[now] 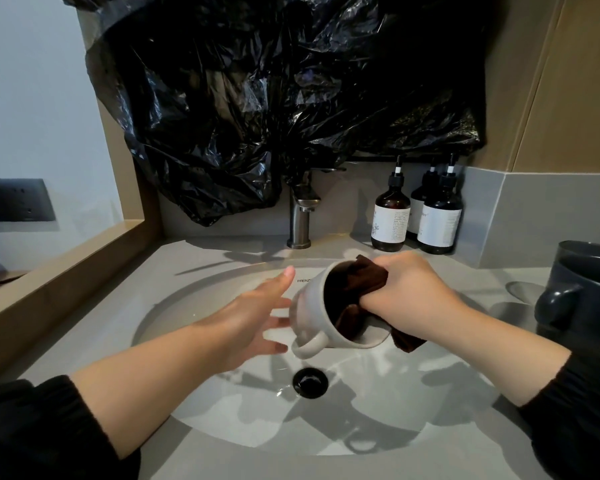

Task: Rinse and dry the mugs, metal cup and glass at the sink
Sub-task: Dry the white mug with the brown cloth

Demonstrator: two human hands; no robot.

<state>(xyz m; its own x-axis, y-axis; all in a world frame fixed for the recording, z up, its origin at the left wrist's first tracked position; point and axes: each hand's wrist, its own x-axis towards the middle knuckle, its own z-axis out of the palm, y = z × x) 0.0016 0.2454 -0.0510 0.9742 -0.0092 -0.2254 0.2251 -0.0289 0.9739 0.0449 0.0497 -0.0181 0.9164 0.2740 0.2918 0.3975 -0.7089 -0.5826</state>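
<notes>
Cream ceramic, the mug [309, 301] hangs tilted just above the drain [310, 382]. Its long axis runs from its base, on the left hand's side, to its mouth, which faces the right hand; the handle points down toward the drain. The right hand [412, 292], above and right of the drain, is clenched round a brown cloth [354, 285]. Most of the cloth is stuffed into the mug's mouth and a corner trails below the wrist. The left hand [257, 320], above and left of the drain, is spread with straight fingers at the mug's base (blur hides whether the tips press it or only come near). Drying the inside looks like the step in hand. The next twist probably needs the left hand, the nearer one, to steady the base. A dark mug [582, 306] stands well right of the drain.
</notes>
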